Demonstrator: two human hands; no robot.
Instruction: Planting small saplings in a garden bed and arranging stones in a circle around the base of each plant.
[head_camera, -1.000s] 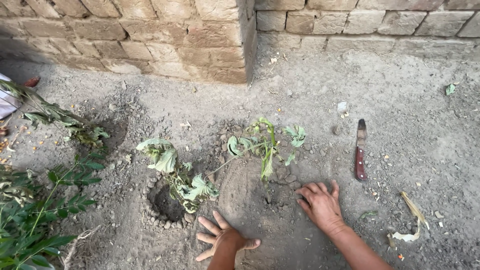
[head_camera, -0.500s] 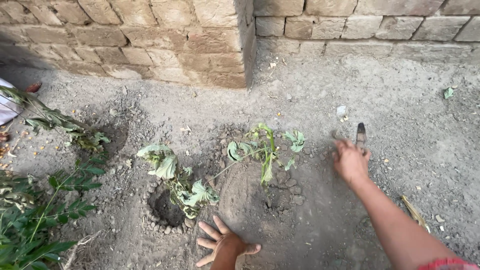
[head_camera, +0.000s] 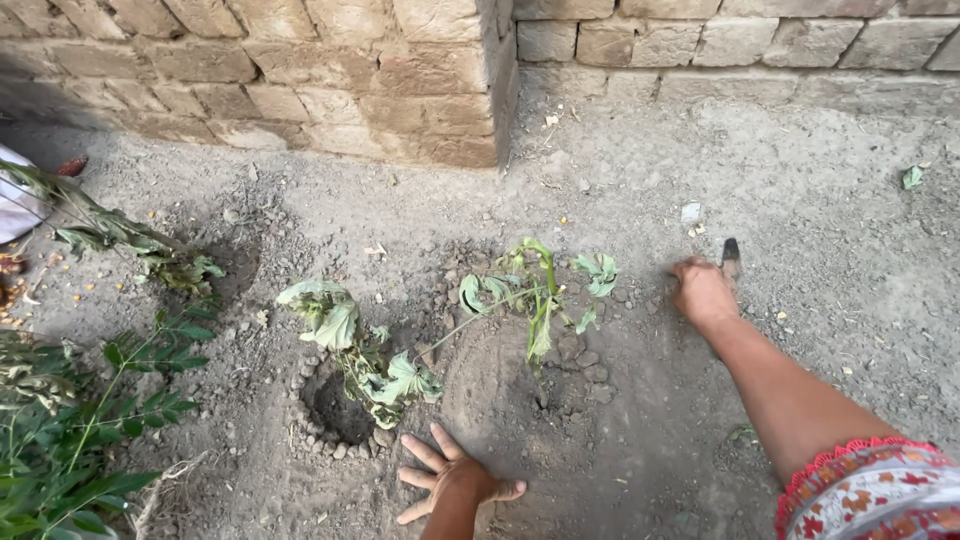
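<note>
- Head view: the right hand (head_camera: 703, 290) reached out to about 2 o'clock from the planted seedling (head_camera: 535, 290) and lay over the knife (head_camera: 731, 254), whose dark blade tip showed just past the knuckles.
- The fingers were curled down on the handle, but whether the grip had clenched around it could not be told.
- The left hand (head_camera: 455, 482) rested flat on the ground (head_camera: 640, 180) at 6 o'clock in the frame, fingers spread wide, its grip released and holding nothing.
- At 11 o'clock from that hand was a small round hole (head_camera: 335, 410) ringed with clods, with a wilted seedling (head_camera: 350, 345) leaning over its edge.
- The planted seedling stood upright in a pressed mound, well apart from the brick wall (head_camera: 300, 70) at 12 o'clock.
- Leafy cuttings (head_camera: 70, 410) lay at 9 o'clock.
</note>
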